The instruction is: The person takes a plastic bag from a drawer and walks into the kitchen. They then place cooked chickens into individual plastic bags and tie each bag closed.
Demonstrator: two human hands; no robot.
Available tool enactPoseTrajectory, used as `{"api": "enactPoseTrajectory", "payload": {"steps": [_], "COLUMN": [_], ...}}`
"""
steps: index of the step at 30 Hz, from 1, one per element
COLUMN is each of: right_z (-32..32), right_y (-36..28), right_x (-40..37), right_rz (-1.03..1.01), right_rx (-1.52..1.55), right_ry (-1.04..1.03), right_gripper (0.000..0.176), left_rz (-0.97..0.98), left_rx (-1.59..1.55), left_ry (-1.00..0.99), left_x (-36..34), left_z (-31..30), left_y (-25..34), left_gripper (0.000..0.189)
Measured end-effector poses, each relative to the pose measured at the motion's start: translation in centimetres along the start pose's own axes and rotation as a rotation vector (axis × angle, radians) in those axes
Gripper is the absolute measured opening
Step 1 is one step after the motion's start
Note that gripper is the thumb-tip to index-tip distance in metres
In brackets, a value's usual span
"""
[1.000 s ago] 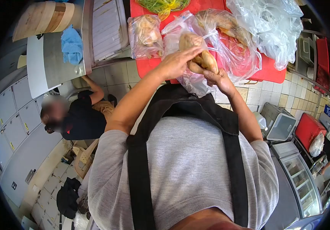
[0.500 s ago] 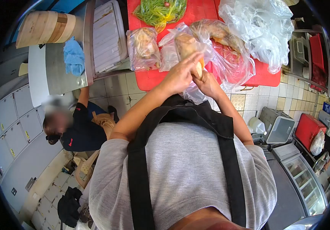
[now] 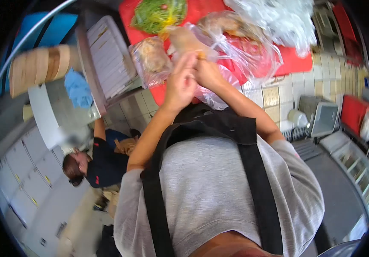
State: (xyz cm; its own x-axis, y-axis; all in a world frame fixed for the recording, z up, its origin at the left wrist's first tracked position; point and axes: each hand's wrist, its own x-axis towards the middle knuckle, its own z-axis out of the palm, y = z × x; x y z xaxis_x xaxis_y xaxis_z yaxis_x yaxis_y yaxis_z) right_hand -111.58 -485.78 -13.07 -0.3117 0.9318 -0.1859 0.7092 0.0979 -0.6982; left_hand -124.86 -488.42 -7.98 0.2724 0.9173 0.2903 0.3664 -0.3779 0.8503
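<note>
While both arms reach out over the apron front, the left hand [image 3: 179, 83] and the right hand [image 3: 209, 73] meet at the near edge of the red table [image 3: 293, 64], touching each other. The right hand is curled tight, its fingers [image 3: 201, 64] bunched on the plastic of a clear bag [image 3: 212, 96] whose loose end hangs below the wrists. The left hand stands with its fingers [image 3: 188, 62] straight and close together, the tips against the same bag. Blur hides whether they pinch the plastic or only press on it.

Inside the bag, just above the fingertips, sits a tan piece of food [image 3: 183, 39], tilted, with an orange tip at the knuckles of the right hand.

Beside it to the left lies a second bagged portion [image 3: 149, 55], and farther up a bundle of greens [image 3: 155, 15]. A heap of empty plastic bags [image 3: 278, 17] lies to the right on the table.

To the left of the table are a white slatted tray [image 3: 109, 60], a blue cloth [image 3: 78, 90] and a bamboo steamer [image 3: 39, 68]. Below them a co-worker [image 3: 101, 165] in a dark shirt crouches on the tiled floor
</note>
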Motion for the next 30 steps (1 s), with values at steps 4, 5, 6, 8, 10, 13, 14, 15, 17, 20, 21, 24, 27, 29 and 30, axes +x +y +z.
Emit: {"api": "enactPoseTrajectory", "payload": {"steps": [4, 5, 6, 8, 10, 13, 14, 15, 17, 20, 21, 24, 27, 29, 30], "right_z": [4.3, 5.1, 5.6, 6.3, 6.7, 8.5, 8.8, 9.1, 9.1, 9.3, 10.6, 10.9, 8.2, 8.5, 8.0], "right_y": [-0.5, -0.3, 0.3, 1.2, 3.7, 8.6, 9.4, 10.3, 11.3, 13.2, 14.6, 16.7, 17.4, 20.9, 20.8], "right_x": [4.7, 5.1, 5.0, 4.5, 4.0, 3.0, 2.4, 1.9, 1.9, 2.5, 2.6, 3.1, 3.0, 3.3, 2.5], "right_rz": [0.026, 0.023, -0.052, -0.216, -0.043, 0.097, 0.096, 0.094, 0.129, 0.151, 0.101, 0.266, 0.510, 0.668, 0.588], "right_rx": [-0.132, -0.107, -0.007, 0.189, -0.001, -0.382, -0.422, -0.463, -0.458, -0.318, -0.277, -0.202, -0.124, 0.005, -0.001], "right_ry": [0.068, 0.082, 0.109, 0.161, 0.064, 0.151, 0.207, 0.265, 0.218, 0.061, 0.111, 0.166, 0.166, 0.197, 0.243], "right_gripper": [0.033, 0.037, 0.038, 0.040, 0.040, 0.038, 0.037, 0.035, 0.032, 0.028, 0.029, 0.026, 0.029, 0.038, 0.038], "left_rz": [-0.267, -0.341, -0.417, -0.557, -0.640, -0.545, -0.427, -0.305, -0.155, 0.071, 0.016, -0.097, -0.057, 0.028, 0.081], "left_rx": [0.000, 0.014, 0.032, -0.205, -0.254, 0.062, 0.188, 0.313, 0.430, 0.764, 0.812, 0.909, 0.920, 0.932, 0.884], "left_ry": [0.168, 0.186, 0.207, 0.258, 0.240, 0.129, 0.113, 0.098, 0.032, -0.180, -0.264, -0.493, -0.592, -0.542, -0.493], "left_x": [-1.9, -2.3, -2.8, -4.1, -4.8, -4.5, -3.9, -3.2, -1.6, 0.6, 1.2, 2.3, 2.0, 1.0, 0.0], "left_z": [-0.8, -1.0, -1.1, -1.0, -1.6, -2.6, -2.8, -2.7, -2.2, -0.7, -0.1, 1.0, 0.5, -0.6, -0.8], "left_y": [-5.9, -7.5, -9.2, -13.6, -16.7, -16.4, -14.8, -13.5, -12.0, -12.0, -12.3, -13.5, -13.3, -10.2, -9.1], "left_gripper": [0.061, 0.063, 0.064, 0.067, 0.069, 0.065, 0.063, 0.060, 0.052, 0.053, 0.051, 0.047, 0.040, 0.031, 0.029]}}
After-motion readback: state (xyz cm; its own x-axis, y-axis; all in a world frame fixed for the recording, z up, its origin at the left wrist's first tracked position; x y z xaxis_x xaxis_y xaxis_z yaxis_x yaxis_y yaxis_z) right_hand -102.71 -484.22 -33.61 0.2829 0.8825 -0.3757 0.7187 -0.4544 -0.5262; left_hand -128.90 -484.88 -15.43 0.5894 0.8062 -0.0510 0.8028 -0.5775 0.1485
